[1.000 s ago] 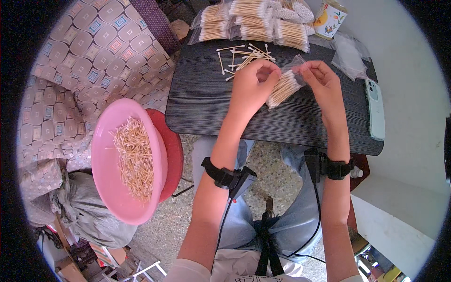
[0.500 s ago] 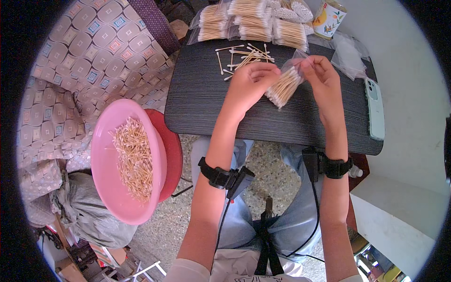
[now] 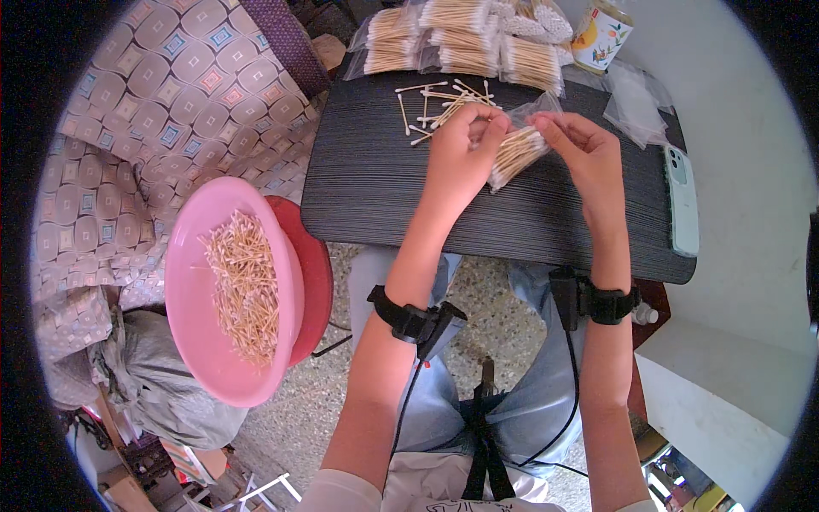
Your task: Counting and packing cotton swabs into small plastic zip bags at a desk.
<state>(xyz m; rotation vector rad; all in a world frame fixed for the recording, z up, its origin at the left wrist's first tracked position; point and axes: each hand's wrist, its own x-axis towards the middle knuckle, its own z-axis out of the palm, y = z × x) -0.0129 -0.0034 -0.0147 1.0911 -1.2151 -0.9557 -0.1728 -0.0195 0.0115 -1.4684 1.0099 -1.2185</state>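
A small clear plastic bag of cotton swabs (image 3: pixel 517 157) hangs tilted between my two hands, above the dark table. My left hand (image 3: pixel 467 149) pinches the bag's left side near its top, thumb against bent fingers. On the other side, my right hand (image 3: pixel 589 154) grips the top edge between thumb and fingertips. The swabs lie side by side inside, white tips toward the bag's mouth. Whether the mouth is sealed I cannot make out. Just beyond my left hand is a loose scatter of cotton swabs (image 3: pixel 452 101), partly hidden by that hand.
Filled swab bags (image 3: pixel 465 38) are stacked along the table's far edge, beside a labelled jar (image 3: pixel 601 36). Flat clear bags (image 3: pixel 636 109) and a pale phone (image 3: pixel 680 200) lie at the right. A pink basin (image 3: pixel 189 282) of swabs rests on a red stool (image 3: pixel 316 294) at left.
My left hand has shifted right along the bag's top, closer to my right hand. The bag has tilted further, its lower end swinging left.
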